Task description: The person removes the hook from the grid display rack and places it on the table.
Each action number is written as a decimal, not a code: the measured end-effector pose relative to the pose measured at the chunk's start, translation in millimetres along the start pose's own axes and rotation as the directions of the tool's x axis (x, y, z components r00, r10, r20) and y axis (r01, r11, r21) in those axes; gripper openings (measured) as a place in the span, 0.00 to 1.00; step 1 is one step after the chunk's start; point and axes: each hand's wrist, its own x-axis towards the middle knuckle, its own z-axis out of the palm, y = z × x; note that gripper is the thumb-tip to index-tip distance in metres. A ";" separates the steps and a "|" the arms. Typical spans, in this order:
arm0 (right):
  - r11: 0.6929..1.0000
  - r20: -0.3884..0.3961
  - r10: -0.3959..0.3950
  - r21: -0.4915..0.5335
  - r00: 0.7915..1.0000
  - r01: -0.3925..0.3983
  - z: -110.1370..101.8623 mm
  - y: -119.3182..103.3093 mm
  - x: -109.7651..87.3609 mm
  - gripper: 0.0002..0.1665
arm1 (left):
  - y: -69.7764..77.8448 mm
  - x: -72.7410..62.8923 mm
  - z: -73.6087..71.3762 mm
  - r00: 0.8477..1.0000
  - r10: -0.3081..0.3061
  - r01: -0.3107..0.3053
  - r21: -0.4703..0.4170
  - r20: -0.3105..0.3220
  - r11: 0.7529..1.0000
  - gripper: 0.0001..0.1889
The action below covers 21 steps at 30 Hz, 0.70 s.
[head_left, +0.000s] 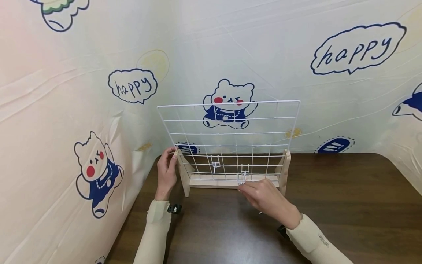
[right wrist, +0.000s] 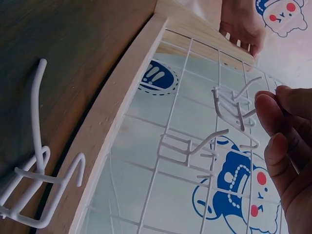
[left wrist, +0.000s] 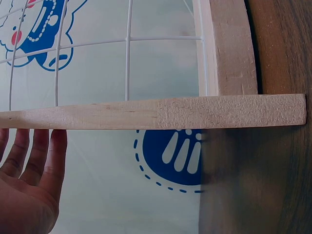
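Note:
A white wire grid (head_left: 229, 133) leans back in a pale wooden stand (head_left: 214, 182) on the table. My left hand (head_left: 166, 172) holds the upper end of the stand's left side piece (left wrist: 195, 113), its fingers against the wood's outer face. Low in front of the grid, my right hand (head_left: 265, 196) pinches a white wire hook (head_left: 241, 179) between thumb and fingertips; the fingers partly hide it. Two similar hooks, one to the left (head_left: 215, 164) and one nearer the middle (head_left: 245, 171), hang on the lower grid wires.
Another white hook (right wrist: 41, 180) lies on the table in front of the stand's base, mostly hidden under my right hand in the head view. The dark wooden table (head_left: 346, 198) extends to both sides. A printed cloth (head_left: 184, 47) hangs behind and at the left.

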 end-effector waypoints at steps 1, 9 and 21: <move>1.000 0.001 0.000 -0.003 1.000 0.000 0.1 0.3 -0.5 0.05 | -0.2 0.0 0.0 1.000 -0.001 0.001 0.000 0.000 1.000 0.15; 1.000 0.024 0.006 -0.011 1.000 -0.006 0.5 2.5 -4.8 0.05 | -2.4 1.5 0.8 1.000 0.000 0.000 -0.003 -0.007 1.000 0.14; 1.000 -0.001 -0.018 -0.019 1.000 0.018 3.1 3.8 -11.2 0.07 | -3.8 0.7 0.0 1.000 -0.006 0.006 -0.004 0.004 1.000 0.15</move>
